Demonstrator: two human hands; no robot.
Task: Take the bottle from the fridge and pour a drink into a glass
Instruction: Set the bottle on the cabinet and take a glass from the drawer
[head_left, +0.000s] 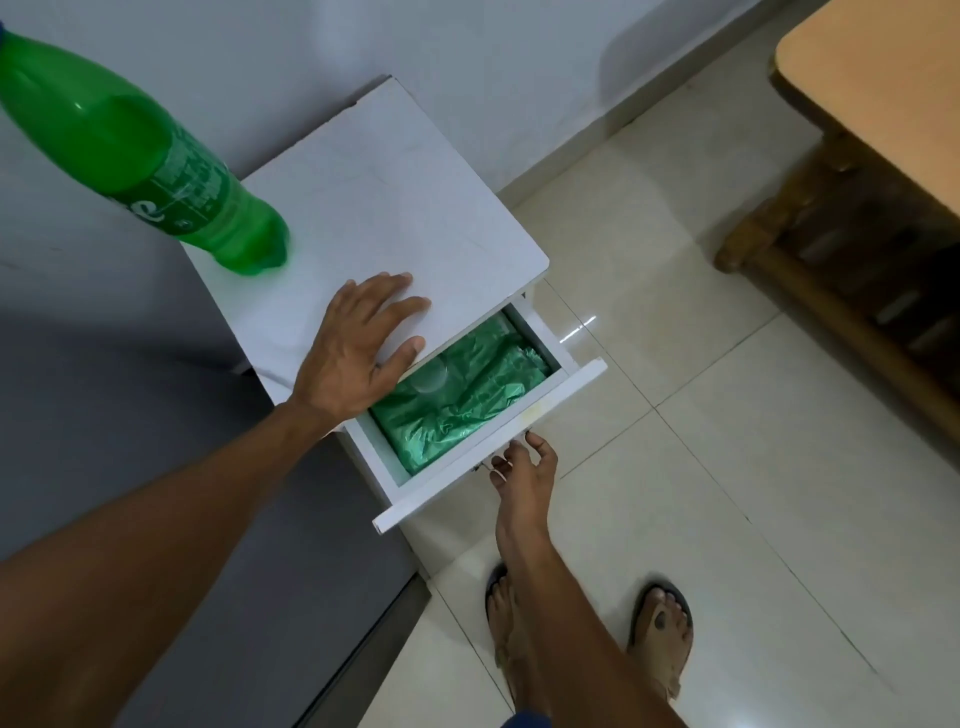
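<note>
Single head-mounted wide-angle view, looking steeply down and forward from standing height onto a white cabinet (384, 208) close below; tiled floor (701, 467) fills the right, with strong barrel distortion at the edges.

A bottle (140, 156) stands on the far left corner of a small cabinet top (374, 197). The left hand (358, 348) lies flat on the top's near edge. Below it, an open drawer (493, 431) holds a bag (462, 389). The right hand (519, 467) touches the drawer's front from beneath. A wooden table (883, 104) stands far right.
</note>
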